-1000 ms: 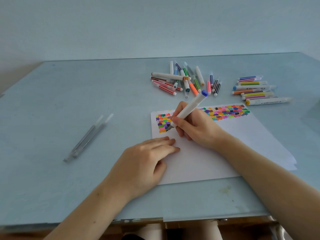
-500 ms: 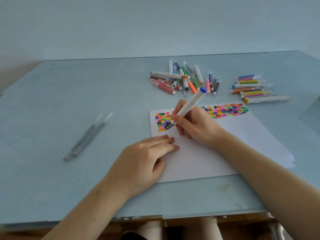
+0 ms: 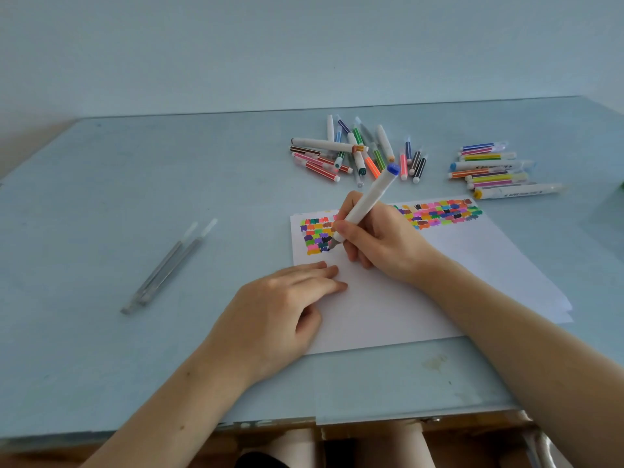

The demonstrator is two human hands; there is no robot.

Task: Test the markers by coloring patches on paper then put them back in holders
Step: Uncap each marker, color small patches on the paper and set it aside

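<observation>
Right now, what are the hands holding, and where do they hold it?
The right hand grips a white marker low on its barrel, near the tip. The left hand holds nothing; it rests flat on the paper.

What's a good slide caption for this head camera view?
Right hand colors a patch with a white marker while the left hand steadies the paper.

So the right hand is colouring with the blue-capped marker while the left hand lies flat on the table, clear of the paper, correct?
Not quite. In the head view the left hand lies flat with its fingers on the paper, holding it down, not clear of it. The rest stands: the right hand is colouring with the blue-capped marker.
</observation>
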